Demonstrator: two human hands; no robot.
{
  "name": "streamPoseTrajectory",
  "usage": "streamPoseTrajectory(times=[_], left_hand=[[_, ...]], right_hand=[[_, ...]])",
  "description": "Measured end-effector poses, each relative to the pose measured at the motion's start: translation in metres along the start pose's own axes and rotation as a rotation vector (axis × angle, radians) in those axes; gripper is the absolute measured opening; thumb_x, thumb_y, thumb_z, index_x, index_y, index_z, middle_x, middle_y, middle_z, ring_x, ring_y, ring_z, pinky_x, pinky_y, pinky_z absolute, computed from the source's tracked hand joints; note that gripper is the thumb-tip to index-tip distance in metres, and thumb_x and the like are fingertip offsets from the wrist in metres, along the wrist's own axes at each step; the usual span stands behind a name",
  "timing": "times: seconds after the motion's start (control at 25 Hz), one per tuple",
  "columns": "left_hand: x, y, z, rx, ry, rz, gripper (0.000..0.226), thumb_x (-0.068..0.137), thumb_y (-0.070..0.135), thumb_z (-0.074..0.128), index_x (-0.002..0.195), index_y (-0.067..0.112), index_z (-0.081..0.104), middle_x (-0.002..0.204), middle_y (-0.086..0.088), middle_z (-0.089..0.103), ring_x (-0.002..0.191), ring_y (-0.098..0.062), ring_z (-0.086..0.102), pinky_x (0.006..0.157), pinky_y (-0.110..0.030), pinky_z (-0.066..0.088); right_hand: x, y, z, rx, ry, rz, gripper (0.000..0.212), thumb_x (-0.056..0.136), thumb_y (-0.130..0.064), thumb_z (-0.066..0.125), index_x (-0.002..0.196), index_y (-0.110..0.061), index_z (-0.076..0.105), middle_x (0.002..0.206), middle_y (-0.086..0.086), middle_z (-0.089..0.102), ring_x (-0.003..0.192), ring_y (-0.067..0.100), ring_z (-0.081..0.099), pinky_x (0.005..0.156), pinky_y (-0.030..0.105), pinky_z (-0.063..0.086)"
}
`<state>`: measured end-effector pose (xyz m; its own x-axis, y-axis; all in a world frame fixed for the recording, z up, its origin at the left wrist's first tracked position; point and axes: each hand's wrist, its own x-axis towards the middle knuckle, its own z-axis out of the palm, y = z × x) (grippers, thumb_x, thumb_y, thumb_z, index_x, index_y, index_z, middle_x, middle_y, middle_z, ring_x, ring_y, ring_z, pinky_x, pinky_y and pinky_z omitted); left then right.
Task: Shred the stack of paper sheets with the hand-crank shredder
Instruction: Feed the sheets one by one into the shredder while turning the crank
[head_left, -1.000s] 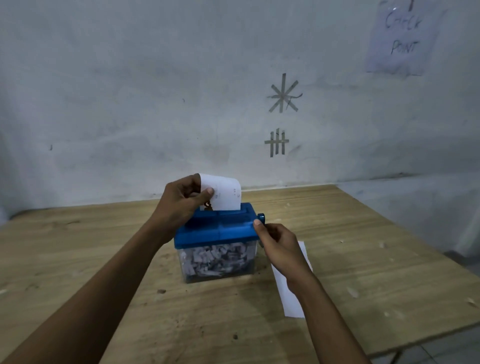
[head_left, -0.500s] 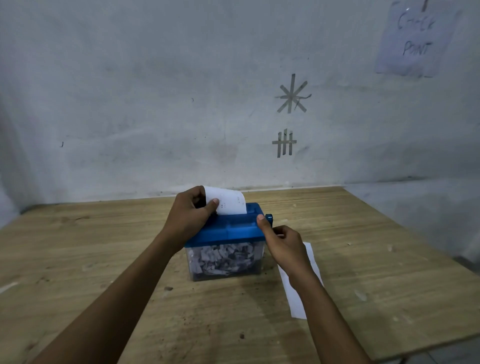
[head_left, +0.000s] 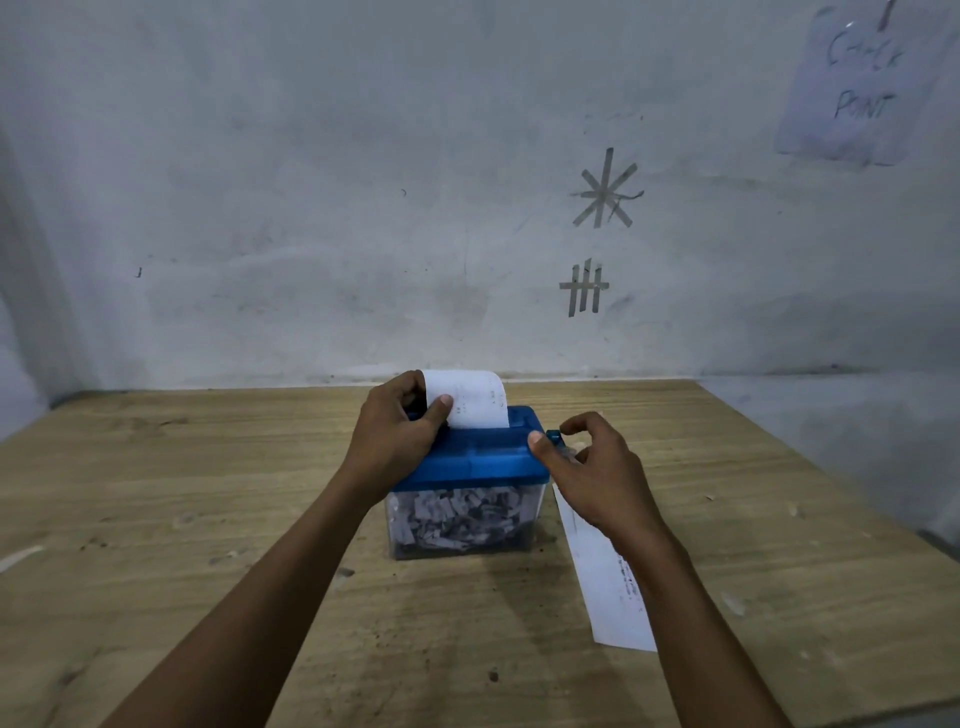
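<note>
- Shredder (head_left: 467, 460) stands on the table (head_left: 208, 493), toward the far wall, already holding a good heap of shreds (head_left: 457, 514).
- Head view: your left hand (head_left: 395, 434) pinches a sheet (head_left: 475, 400) standing in the slot, and your right hand (head_left: 592, 467) pinches the crank (head_left: 555, 436) at the right end.
- Left to do, I judge: this sheet, plus the paper (head_left: 608, 587) lying right of the shredder, partly under your forearm.

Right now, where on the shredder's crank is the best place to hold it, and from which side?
Pinch the small blue knob at the end of the crank, coming from the right. It sticks out sideways past the right edge of the shredder and is too small for more than thumb and fingertips. The right hand is placed that way.
</note>
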<state>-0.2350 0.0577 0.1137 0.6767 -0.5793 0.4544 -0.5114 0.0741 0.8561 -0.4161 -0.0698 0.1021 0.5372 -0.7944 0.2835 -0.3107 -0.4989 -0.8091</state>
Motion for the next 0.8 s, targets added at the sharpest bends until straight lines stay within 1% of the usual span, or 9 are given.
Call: streamPoseTrajectory(times=[0.08, 0.16, 0.24, 0.32, 0.4, 0.48, 0.64, 0.72, 0.8], left_hand=[[0.001, -0.003, -0.001, 0.0, -0.022, 0.024, 0.006, 0.097, 0.016, 0.067, 0.102, 0.018, 0.069, 0.097, 0.015, 0.073, 0.091, 0.002, 0.068, 0.08, -0.021, 0.057], [0.0, -0.004, -0.001, 0.023, -0.041, 0.032, 0.011, 0.098, 0.017, 0.066, 0.109, 0.018, 0.068, 0.104, 0.011, 0.073, 0.098, -0.002, 0.067, 0.086, -0.025, 0.057], [0.003, -0.005, -0.001, 0.051, -0.04, 0.032, 0.018, 0.098, 0.019, 0.065, 0.116, 0.017, 0.065, 0.112, 0.006, 0.071, 0.106, -0.01, 0.066, 0.09, -0.03, 0.056], [0.003, -0.005, -0.002, 0.069, -0.045, 0.044, 0.017, 0.098, 0.018, 0.065, 0.115, 0.02, 0.063, 0.111, 0.007, 0.069, 0.106, -0.01, 0.065, 0.089, -0.03, 0.056], [0.005, -0.007, -0.002, 0.144, -0.055, 0.076, 0.014, 0.098, 0.02, 0.066, 0.111, 0.017, 0.064, 0.107, 0.006, 0.07, 0.101, -0.012, 0.065, 0.088, -0.039, 0.057], [0.008, -0.01, 0.001, 0.277, -0.054, 0.105, 0.017, 0.096, 0.024, 0.068, 0.109, 0.014, 0.063, 0.104, 0.001, 0.07, 0.096, -0.019, 0.065, 0.085, -0.048, 0.056], [0.01, -0.012, 0.003, 0.334, -0.063, 0.106, 0.017, 0.095, 0.027, 0.068, 0.107, 0.016, 0.061, 0.103, 0.001, 0.069, 0.096, -0.022, 0.064, 0.084, -0.051, 0.055], [0.009, -0.012, 0.004, 0.34, -0.061, 0.103, 0.019, 0.096, 0.029, 0.067, 0.11, 0.018, 0.062, 0.105, 0.001, 0.069, 0.097, -0.022, 0.064, 0.085, -0.051, 0.055], [0.009, -0.012, 0.004, 0.35, -0.063, 0.113, 0.02, 0.095, 0.03, 0.067, 0.11, 0.017, 0.061, 0.105, 0.002, 0.069, 0.097, -0.023, 0.064, 0.085, -0.051, 0.055]], right_hand=[[-0.006, 0.007, 0.01, 0.06, 0.044, -0.024, 0.04, 0.089, -0.057, 0.063, 0.111, -0.025, 0.052, 0.083, 0.005, 0.064, 0.072, 0.016, 0.063, 0.054, 0.022, 0.044], [-0.013, 0.013, 0.014, 0.11, 0.089, -0.081, 0.034, 0.091, -0.053, 0.064, 0.11, -0.026, 0.054, 0.08, 0.005, 0.066, 0.069, 0.016, 0.066, 0.054, 0.024, 0.05], [-0.013, 0.015, 0.009, 0.148, 0.158, -0.177, 0.026, 0.09, -0.042, 0.07, 0.108, -0.025, 0.062, 0.077, -0.001, 0.068, 0.067, 0.011, 0.066, 0.055, 0.026, 0.055], [-0.007, 0.017, 0.004, 0.23, 0.22, -0.303, 0.025, 0.086, -0.035, 0.075, 0.102, -0.016, 0.073, 0.077, -0.003, 0.07, 0.068, 0.01, 0.067, 0.058, 0.025, 0.056], [0.002, 0.021, 0.003, 0.305, 0.184, -0.371, 0.028, 0.084, -0.035, 0.074, 0.089, -0.008, 0.074, 0.074, -0.001, 0.07, 0.065, 0.007, 0.064, 0.058, 0.02, 0.051], [0.009, 0.027, 0.006, 0.301, 0.131, -0.368, 0.032, 0.085, -0.037, 0.07, 0.077, -0.006, 0.069, 0.065, -0.001, 0.065, 0.058, 0.004, 0.055, 0.056, 0.017, 0.044], [0.013, 0.037, 0.007, 0.244, 0.099, -0.395, 0.036, 0.092, -0.036, 0.062, 0.07, -0.006, 0.063, 0.057, -0.009, 0.052, 0.053, 0.004, 0.045, 0.052, 0.015, 0.036], [0.016, 0.037, 0.007, 0.207, 0.088, -0.429, 0.044, 0.095, -0.042, 0.056, 0.072, -0.005, 0.061, 0.057, -0.007, 0.052, 0.053, 0.006, 0.046, 0.051, 0.018, 0.037], [0.024, 0.029, 0.003, 0.143, 0.063, -0.448, 0.055, 0.097, -0.052, 0.046, 0.072, -0.006, 0.061, 0.06, 0.001, 0.06, 0.055, 0.012, 0.055, 0.051, 0.029, 0.046]])
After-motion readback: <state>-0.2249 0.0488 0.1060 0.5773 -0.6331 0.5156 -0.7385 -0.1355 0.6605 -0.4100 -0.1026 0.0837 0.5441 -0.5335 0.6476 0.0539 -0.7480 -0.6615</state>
